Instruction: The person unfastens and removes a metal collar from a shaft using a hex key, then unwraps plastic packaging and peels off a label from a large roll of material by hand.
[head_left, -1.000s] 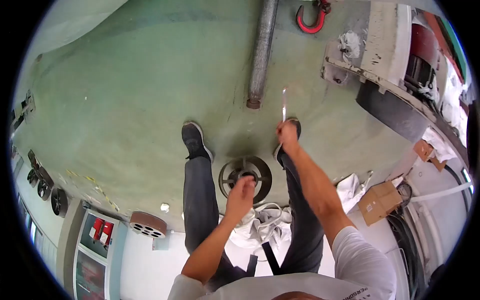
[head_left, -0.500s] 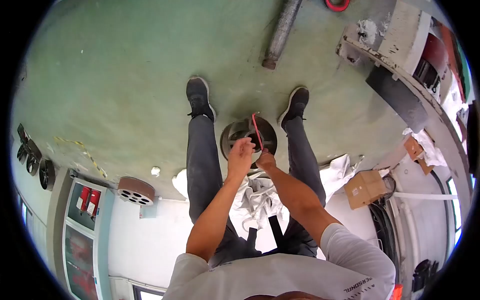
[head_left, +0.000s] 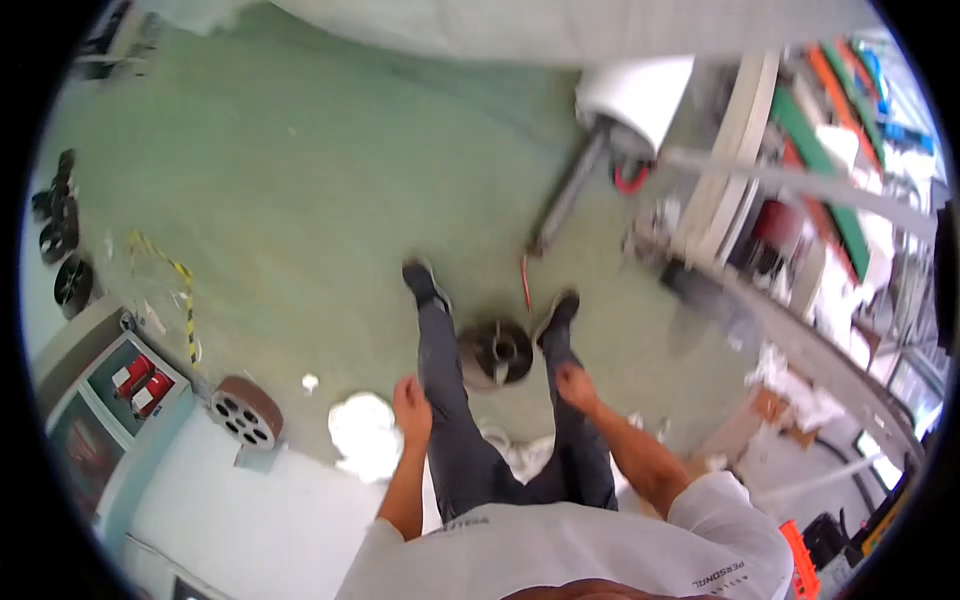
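Observation:
My left hand is beside my left thigh, its fingers curled and nothing visible in them. Near my right knee is my right hand, also with fingers curled in and no object showing. Both hands are slightly blurred. A dark round spool-like wheel with a ribbed hub sits on the floor between my legs, apart from both hands. Beyond it, a thin red rod-like tool lies on the floor, near the end of a long grey metal bar.
White crumpled cloth lies at left, with a brown wheel with holes further left. Yellow-black tape marks the floor. A large pale curved surface crosses the top. A metal frame and shelves stand at right.
The red tool has left my right hand and now lies on the floor past the wheel. My hands have separated and drawn back towards my legs. My view has tilted up.

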